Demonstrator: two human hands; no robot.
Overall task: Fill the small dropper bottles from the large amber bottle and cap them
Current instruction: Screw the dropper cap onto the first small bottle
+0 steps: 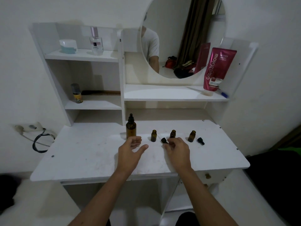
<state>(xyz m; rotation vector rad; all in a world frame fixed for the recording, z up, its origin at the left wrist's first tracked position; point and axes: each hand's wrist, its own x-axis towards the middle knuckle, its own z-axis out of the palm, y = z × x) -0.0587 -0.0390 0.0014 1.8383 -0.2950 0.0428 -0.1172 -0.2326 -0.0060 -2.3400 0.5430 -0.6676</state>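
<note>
The large amber bottle stands upright on the white desk with its black dropper cap on. To its right stand three small amber bottles without caps: left, middle, right. A black dropper cap lies between the left and middle bottles; another lies right of the right bottle. My left hand hovers open just in front of the large bottle. My right hand sits below the middle bottle, fingers curled loosely near the first cap, holding nothing that I can see.
White shelves rise behind the desk with a round mirror, a pink tube, a perfume bottle, a jar and a small can. A wall socket with a black cable is at the left.
</note>
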